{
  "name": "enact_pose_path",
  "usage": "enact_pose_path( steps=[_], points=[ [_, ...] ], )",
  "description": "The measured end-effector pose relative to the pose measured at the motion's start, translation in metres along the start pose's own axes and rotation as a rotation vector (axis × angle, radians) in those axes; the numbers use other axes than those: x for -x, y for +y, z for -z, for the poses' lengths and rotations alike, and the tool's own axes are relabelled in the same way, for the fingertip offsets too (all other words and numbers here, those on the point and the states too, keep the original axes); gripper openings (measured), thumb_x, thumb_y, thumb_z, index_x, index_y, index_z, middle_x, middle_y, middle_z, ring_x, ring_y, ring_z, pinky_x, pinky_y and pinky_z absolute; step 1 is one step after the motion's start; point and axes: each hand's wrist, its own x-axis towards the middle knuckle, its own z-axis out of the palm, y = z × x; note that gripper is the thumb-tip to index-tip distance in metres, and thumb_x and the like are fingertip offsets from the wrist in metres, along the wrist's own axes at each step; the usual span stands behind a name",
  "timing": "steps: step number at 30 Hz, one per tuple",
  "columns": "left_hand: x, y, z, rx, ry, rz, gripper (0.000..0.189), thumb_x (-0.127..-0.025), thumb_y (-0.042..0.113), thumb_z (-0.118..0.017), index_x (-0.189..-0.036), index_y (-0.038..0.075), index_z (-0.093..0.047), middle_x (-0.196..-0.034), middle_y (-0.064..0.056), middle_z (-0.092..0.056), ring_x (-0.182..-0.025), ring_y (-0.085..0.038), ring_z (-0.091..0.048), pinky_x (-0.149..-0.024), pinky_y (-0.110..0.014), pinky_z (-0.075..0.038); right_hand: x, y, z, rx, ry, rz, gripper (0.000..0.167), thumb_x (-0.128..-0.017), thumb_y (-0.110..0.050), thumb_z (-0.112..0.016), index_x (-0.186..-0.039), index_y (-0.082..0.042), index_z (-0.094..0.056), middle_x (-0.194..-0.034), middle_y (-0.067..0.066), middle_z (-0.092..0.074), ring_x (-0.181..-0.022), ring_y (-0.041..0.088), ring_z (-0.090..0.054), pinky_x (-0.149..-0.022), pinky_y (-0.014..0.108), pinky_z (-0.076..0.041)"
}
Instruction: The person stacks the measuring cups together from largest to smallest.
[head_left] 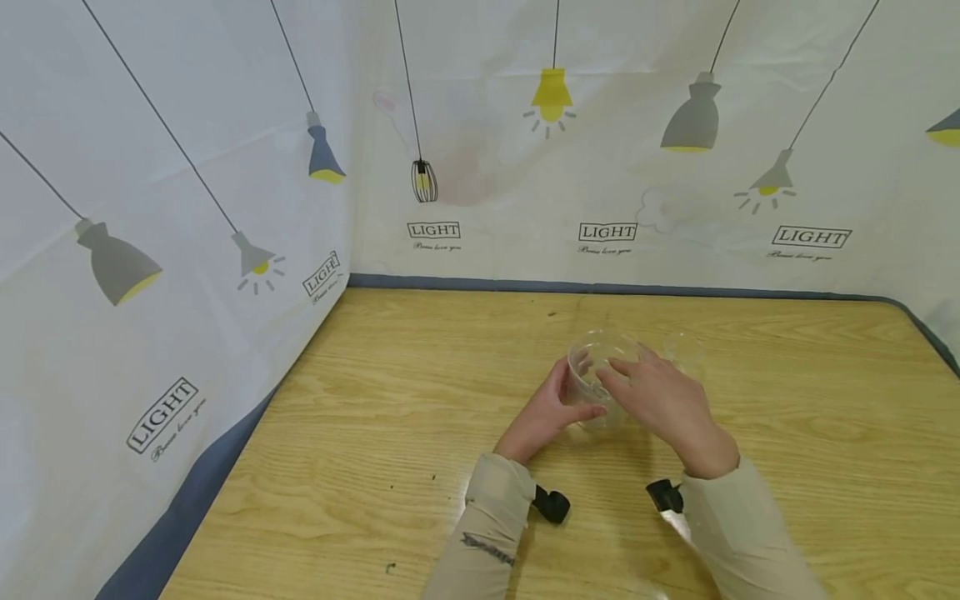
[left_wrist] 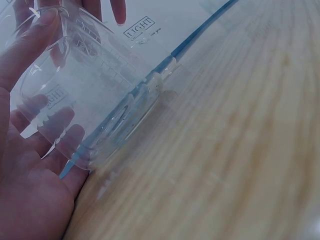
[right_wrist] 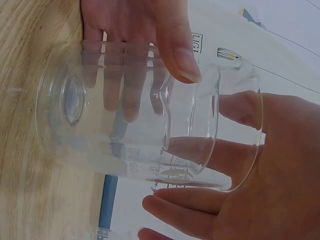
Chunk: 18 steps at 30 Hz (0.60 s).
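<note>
A clear glass beaker [right_wrist: 105,145] with faint markings stands on the wooden table, and a smaller clear beaker [right_wrist: 195,130] appears nested in its mouth, its rim sticking out. My left hand [head_left: 551,412] grips the outer beaker from the left, thumb on the near side and fingers round the far side. Over the mouth, my right hand [head_left: 667,400] pinches the inner beaker by its rim with thumb and forefinger. In the right wrist view its other fingers [right_wrist: 185,205] extend beside the glass. Transparent walls make the nested edges hard to separate.
Just right of the right hand, another clear glass vessel [head_left: 684,350] stands on the table [head_left: 405,383], partly hidden. A white cloth backdrop [head_left: 495,167] printed with lamps borders the far and left sides. Black wrist-camera mounts [head_left: 552,505] hang by both cuffs.
</note>
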Motion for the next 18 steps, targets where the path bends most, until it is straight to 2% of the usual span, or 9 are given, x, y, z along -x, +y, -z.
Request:
enact_pose_path(
  steps=[7,18],
  points=[
    [-0.0001,0.0005,-0.0001,0.001,-0.002,0.005,0.080,-0.074,0.042,-0.070,-0.133,0.050,-0.017,-0.138,0.019,-0.027,-0.127,-0.006,-0.025,-0.100,-0.044,-0.026,-0.0002,-0.0003,-0.0001,-0.033,-0.023,-0.044,0.066,-0.090,-0.058,-0.027,-0.128,-0.009,-0.050,-0.138,0.023,-0.030,-0.119,0.045,-0.033,-0.084,0.061,-0.033],
    [-0.0001,-0.0002,0.0002,-0.023,0.003,0.017,0.079,-0.073,0.045,-0.069,-0.133,0.050,-0.018,-0.137,0.018,-0.028,-0.126,-0.008,-0.028,-0.098,-0.047,-0.027,0.0003,0.0003,-0.0017,-0.082,-0.038,-0.057,0.071,-0.089,-0.061,-0.023,-0.133,-0.010,-0.043,-0.139,0.025,-0.026,-0.121,0.046,-0.029,-0.088,0.062,-0.029]
  ],
)
